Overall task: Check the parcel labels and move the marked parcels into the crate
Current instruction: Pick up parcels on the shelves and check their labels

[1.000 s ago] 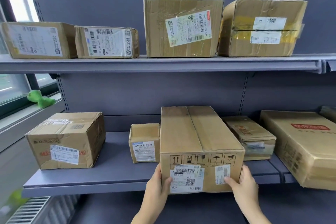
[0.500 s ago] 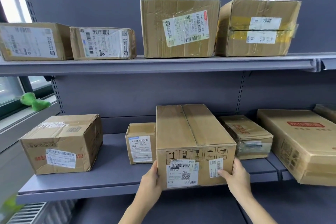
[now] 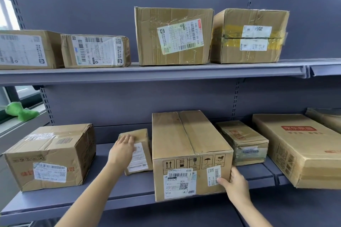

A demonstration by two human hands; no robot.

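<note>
The left grip (image 3: 121,150) lies flat on the small parcel (image 3: 137,151), hiding its label partly. The right grip (image 3: 233,180) presses the big parcel (image 3: 186,145) corner on the lower shelf (image 3: 118,190); its fingers are hidden.

There is just one view, from a wide-angle camera worn on the person's head. It faces a grey metal shelving unit (image 3: 166,72) straight on, roughly level with the upper shelf and tipped down a little toward the lower shelf, close enough that both forearms reach in from the bottom edge. Straight lines bow toward the edges.
</note>
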